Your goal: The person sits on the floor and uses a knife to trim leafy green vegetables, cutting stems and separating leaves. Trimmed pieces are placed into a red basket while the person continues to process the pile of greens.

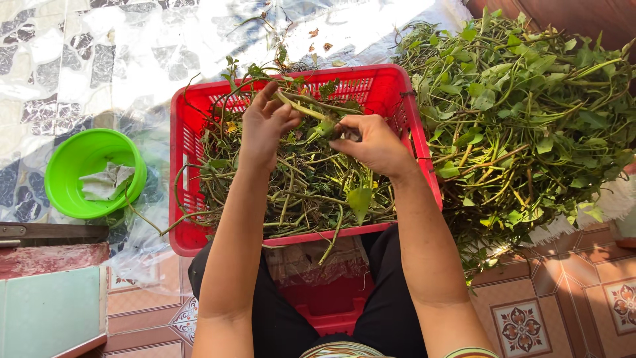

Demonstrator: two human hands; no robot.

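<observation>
While the stem sits pinched over the red basket, left hand loosely curled round one end, right hand closed on the other, I'd snap short and drop trimmings straight down. Leafy pile right, green bowl left.

Bowl left of basket; greens right

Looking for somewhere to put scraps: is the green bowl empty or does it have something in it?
Not empty. The green bowl holds a crumpled pale leaf or wrapper on its bottom; most of the bowl is bare.
</observation>
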